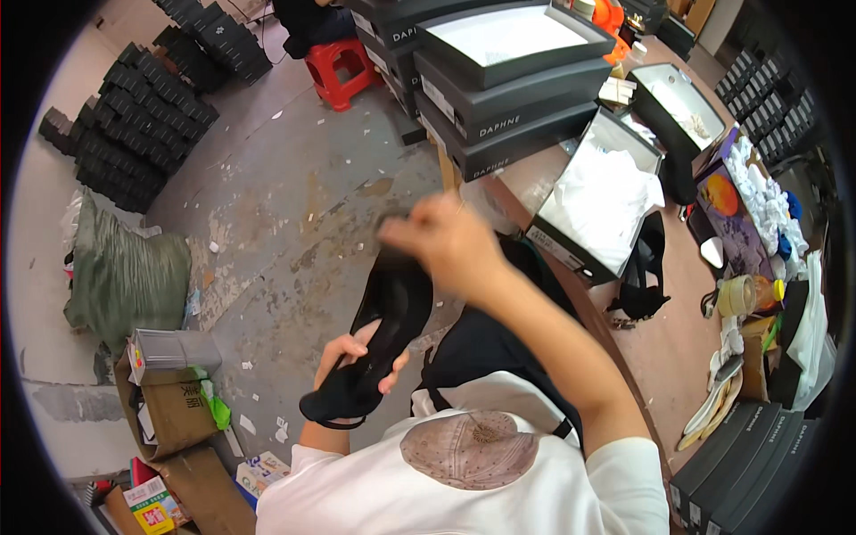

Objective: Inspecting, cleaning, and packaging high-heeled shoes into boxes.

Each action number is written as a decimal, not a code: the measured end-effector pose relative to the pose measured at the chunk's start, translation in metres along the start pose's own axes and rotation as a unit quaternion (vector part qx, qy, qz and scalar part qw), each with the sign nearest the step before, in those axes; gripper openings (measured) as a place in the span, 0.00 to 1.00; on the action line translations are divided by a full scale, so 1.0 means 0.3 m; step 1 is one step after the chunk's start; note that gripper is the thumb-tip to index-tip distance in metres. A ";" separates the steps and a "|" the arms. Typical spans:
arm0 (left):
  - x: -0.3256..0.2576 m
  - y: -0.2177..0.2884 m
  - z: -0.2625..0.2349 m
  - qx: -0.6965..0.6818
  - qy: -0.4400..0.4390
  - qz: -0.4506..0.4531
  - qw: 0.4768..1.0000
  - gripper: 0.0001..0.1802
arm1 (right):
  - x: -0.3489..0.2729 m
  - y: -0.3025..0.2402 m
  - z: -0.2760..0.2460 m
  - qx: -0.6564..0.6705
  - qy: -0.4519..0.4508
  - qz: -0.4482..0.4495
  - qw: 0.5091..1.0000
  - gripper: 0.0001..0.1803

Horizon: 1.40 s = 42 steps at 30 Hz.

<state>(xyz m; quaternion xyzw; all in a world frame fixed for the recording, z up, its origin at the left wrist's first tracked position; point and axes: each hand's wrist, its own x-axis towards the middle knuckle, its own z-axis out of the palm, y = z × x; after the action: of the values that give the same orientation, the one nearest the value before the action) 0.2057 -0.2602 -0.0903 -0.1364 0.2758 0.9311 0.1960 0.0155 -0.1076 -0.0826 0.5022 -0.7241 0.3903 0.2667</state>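
A black shoe with a thin heel strap [394,308] is held up in front of my body, tilted, its toe pointing away from me. My left hand [346,349] grips it from beneath around the middle, fingers and thumb showing on either side. Over the toe end is my right hand [446,239], smeared by motion, its fingers closed together. Something dark shows at its fingertips; blur hides what it is. To the right, an open shoe box [540,217] holds white tissue paper [602,194] on the table, with a black strappy shoe [644,267] beside it.
Stacked dark shoe boxes [526,94] rise at the table's far end. Bottles [738,294] and insoles [713,401] lie along the brown table [664,352]. A red stool [341,73], a green sack [125,267] and cartons [178,419] stand on the floor.
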 end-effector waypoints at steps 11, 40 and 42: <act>0.085 0.011 -0.090 -0.114 -0.066 -0.012 0.991 0.39 | -0.002 0.099 -0.031 0.025 0.151 0.267 0.951 0.27; 0.339 0.009 -0.024 0.150 0.183 0.173 0.956 0.38 | -0.099 -0.095 -0.114 0.131 0.002 0.321 0.938 0.25; 0.359 0.005 -0.021 0.191 0.226 0.184 0.937 0.37 | -0.070 -0.090 -0.104 0.106 -0.008 0.303 0.947 0.25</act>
<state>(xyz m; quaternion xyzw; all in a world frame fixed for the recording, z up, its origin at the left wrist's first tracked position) 0.1106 -0.2339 -0.1336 -0.2499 0.5061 0.8251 -0.0240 0.0479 -0.0757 -0.0736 0.2880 -0.7985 0.5233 0.0755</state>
